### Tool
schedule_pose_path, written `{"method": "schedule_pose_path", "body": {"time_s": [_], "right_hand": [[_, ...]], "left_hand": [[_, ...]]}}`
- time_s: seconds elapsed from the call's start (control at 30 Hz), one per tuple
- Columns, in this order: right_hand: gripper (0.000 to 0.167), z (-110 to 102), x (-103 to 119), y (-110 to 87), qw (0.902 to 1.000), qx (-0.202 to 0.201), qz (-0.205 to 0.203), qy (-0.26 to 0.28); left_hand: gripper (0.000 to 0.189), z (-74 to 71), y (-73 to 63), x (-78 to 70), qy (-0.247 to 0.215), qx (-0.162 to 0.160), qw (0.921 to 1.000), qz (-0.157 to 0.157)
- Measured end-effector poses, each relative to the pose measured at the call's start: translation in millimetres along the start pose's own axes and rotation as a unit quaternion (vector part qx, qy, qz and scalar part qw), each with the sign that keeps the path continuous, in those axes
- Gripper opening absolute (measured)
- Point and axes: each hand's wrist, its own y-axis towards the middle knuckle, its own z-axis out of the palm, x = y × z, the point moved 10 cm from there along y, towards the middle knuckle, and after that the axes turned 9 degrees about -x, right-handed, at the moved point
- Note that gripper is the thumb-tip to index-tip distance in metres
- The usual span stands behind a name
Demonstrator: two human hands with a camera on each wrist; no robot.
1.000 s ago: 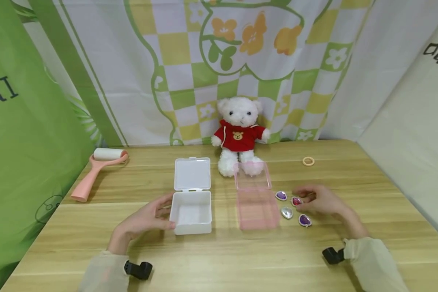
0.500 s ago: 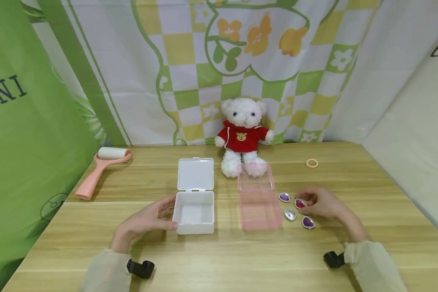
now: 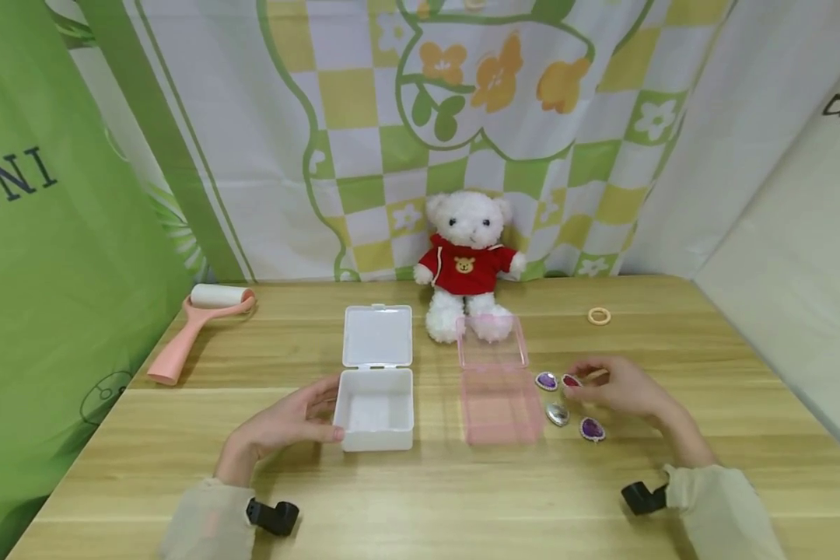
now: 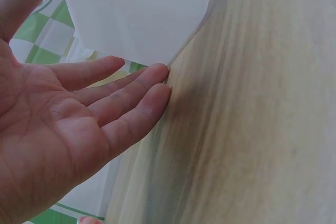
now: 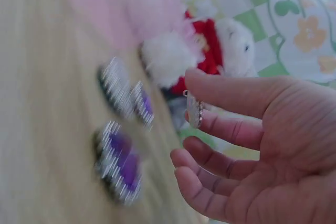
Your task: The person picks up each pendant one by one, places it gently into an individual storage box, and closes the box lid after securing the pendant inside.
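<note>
Now the red gem (image 3: 571, 381), silver-rimmed with a tiny loop, is pinched between the right hand's (image 3: 619, 386) thumb and forefinger, its pale back showing in the right wrist view. Just left of those fingers lie a lilac gem (image 3: 547, 381) and a clear gem (image 3: 557, 414); a dark purple gem (image 3: 592, 429) lies nearer the person. Farther left stands a see-through pink box (image 3: 502, 434), lid folded back. The left hand's (image 3: 287, 420) loosely extended fingers rest against a white box (image 3: 376, 441), also lid-back, its pale floor visible.
</note>
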Motion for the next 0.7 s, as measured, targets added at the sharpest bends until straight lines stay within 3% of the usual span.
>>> {"method": "schedule_pose_path", "body": {"time_s": [0.13, 0.3, 0.7], "right_hand": [[0.038, 0.0, 17.1, -3.7, 0.9972, -0.006, 0.018, 0.073], [0.041, 7.5, 50.4, -3.4, 0.986, 0.009, 0.019, 0.165], [0.037, 57.1, 113.5, 22.9, 0.9729, 0.063, -0.004, 0.222]], "left_hand": [[0.087, 0.8, -0.7, -0.3, -0.001, 0.002, 1.0, 0.002], [0.087, 1.5, -2.4, 1.1, -0.005, 0.002, 1.0, -0.003], [0.086, 0.4, 1.0, 1.6, 0.003, 0.003, 1.0, -0.004]]}}
